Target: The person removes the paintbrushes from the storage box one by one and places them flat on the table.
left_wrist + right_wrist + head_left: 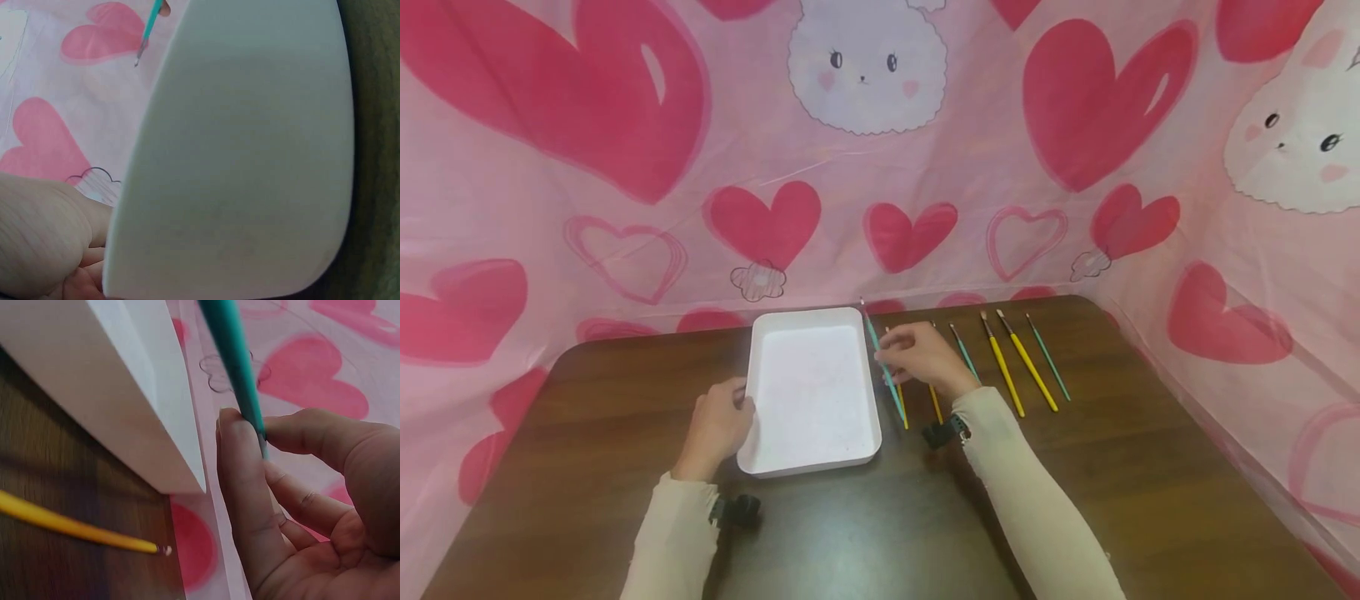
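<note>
A white rectangular tray [812,392] lies on the table, and my left hand [717,421] grips its left edge with the thumb at the rim. In the left wrist view the tray's wall [237,156] covers part of that hand's fingers. Just right of the tray, my right hand [925,358] pinches a teal paintbrush [871,329] between thumb and fingers. The raised brush [234,356] slants, its tip toward the back wall. Beneath this hand lie a yellow paintbrush [905,410] and another yellow one [936,404], both partly hidden.
Farther right on the brown table [820,542] lie a teal brush [964,350], two yellow brushes with pale bristles [1002,367], and a thin teal brush [1048,358]. A pink heart-patterned sheet [835,158] hangs behind the table and along its sides.
</note>
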A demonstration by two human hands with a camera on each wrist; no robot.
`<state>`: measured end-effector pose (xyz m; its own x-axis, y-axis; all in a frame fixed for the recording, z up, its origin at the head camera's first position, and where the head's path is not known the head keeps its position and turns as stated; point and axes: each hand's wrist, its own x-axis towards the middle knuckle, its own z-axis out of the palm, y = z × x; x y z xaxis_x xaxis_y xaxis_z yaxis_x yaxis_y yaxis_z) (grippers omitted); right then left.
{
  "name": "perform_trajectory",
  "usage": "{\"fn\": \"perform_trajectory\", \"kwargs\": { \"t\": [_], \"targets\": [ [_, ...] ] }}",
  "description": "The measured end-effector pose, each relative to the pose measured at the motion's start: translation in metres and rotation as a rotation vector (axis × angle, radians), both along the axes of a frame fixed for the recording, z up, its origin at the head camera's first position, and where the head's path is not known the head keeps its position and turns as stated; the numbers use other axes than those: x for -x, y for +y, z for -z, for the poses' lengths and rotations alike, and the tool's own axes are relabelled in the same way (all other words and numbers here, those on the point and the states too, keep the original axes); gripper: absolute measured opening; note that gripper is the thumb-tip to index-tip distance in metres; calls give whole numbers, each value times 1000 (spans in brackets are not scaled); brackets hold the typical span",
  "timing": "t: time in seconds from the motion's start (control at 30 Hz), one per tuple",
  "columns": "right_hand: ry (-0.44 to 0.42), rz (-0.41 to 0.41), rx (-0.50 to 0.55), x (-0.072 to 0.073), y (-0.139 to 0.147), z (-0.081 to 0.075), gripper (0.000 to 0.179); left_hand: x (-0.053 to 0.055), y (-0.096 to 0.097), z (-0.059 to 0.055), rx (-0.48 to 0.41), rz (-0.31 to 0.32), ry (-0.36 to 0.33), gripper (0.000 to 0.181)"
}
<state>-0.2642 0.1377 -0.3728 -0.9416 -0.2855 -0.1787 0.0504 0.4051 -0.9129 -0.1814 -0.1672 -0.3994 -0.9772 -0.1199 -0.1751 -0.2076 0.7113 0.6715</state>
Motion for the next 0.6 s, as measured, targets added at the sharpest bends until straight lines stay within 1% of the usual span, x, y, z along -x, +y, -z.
{"fn": "perform_trajectory", "kwargs": {
  "t": [0.1, 0.3, 0.53, 0.6],
  "targets": [
    [9, 17, 7, 1, 10, 1, 33, -1, 0, -1, 0, -4, -5, 49],
    [9, 64, 17, 3, 30, 5, 36, 0, 1, 2, -5, -7, -15, 50],
    [18, 52, 62, 7, 47, 9, 43, 2, 0, -1, -2, 5, -17, 51],
    [24, 69, 66, 8, 53, 10, 43, 2, 0, -2, -1, 4, -18, 51]
  ]
}}
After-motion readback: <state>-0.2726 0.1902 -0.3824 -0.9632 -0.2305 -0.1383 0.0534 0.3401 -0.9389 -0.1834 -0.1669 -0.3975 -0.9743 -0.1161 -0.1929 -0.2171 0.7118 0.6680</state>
